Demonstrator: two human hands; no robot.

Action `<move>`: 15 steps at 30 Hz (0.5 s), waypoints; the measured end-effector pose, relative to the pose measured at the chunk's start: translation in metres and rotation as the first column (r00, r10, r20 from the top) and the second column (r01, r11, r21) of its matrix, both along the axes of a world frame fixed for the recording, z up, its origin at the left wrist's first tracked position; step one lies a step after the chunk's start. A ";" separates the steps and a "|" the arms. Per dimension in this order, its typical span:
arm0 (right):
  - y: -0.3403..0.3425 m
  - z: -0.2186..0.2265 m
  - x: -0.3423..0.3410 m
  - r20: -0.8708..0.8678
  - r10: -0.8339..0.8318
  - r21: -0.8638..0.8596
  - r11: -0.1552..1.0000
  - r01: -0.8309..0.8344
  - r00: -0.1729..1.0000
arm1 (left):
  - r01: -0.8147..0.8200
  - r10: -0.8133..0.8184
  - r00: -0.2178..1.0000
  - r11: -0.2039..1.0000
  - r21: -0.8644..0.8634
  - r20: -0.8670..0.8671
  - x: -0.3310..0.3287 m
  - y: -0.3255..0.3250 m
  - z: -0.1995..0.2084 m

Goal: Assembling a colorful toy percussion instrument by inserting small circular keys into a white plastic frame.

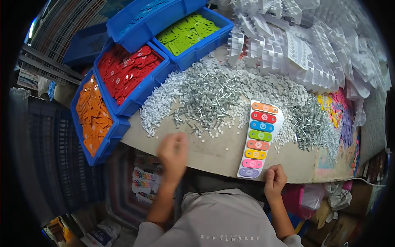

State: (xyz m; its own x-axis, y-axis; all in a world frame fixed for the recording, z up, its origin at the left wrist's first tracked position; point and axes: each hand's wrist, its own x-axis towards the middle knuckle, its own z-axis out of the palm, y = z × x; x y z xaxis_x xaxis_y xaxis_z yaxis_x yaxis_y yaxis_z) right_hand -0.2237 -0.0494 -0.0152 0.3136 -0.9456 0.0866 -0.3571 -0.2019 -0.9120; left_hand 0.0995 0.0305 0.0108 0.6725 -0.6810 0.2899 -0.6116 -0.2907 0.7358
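A white strip card [249, 142] lies upright near the table's front edge, bearing a column of several coloured rounded tabs with metal rivets at their ends. Close to its lower right corner, apart from it, is my right hand [275, 181], closed with the fingers curled in; whatever they may hold is hidden. My left hand [173, 154] is over the front edge, left of the card, its fingers smeared by motion. Beyond it spreads a heap of silvery metal rivets [205, 96], with small white plastic pieces [158, 103] at its left.
Blue bins hold orange pieces [92, 117], red pieces [129, 74], green pieces [187, 33] and blue pieces [144, 16]. Clear plastic packaging [284, 49] is piled at the back right. Purple pieces [347, 127] lie at the right. Finished-looking cards [144, 181] sit below the table.
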 end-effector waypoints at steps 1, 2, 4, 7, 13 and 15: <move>0.000 0.002 0.003 -0.052 -0.013 -0.028 1.000 0.012 0.999 | -0.119 0.120 0.993 0.991 0.060 -0.013 0.019 0.004 0.003; 0.000 0.004 0.006 -0.101 -0.026 -0.057 0.998 0.020 0.995 | -0.161 0.156 0.986 0.983 0.084 0.058 0.038 0.010 0.001; -0.001 0.007 0.010 -0.125 -0.044 -0.088 0.996 0.033 0.991 | -0.195 0.182 0.975 0.976 0.100 0.124 0.065 0.016 0.000; -0.001 0.010 0.013 -0.109 -0.044 -0.088 0.995 0.035 0.993 | -0.111 0.077 0.949 0.989 0.095 0.307 0.077 0.010 0.000; -0.003 0.016 0.016 -0.163 -0.013 0.014 1.000 0.016 0.987 | -0.110 -0.006 0.853 0.975 0.191 0.522 0.083 -0.010 -0.014; -0.005 0.016 0.014 -0.174 0.009 0.032 0.999 -0.004 0.985 | -0.116 -0.035 0.836 0.965 0.237 0.548 0.082 -0.019 -0.013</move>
State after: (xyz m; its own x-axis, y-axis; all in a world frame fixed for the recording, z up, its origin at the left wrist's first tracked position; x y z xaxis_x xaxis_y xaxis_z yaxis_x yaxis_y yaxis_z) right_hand -0.2101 -0.0545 0.0011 0.3276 -0.9448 0.0004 -0.5101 -0.1772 -0.8417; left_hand 0.1816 0.0120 -0.0020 0.4850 -0.7558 0.4398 -0.8726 -0.4516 0.1862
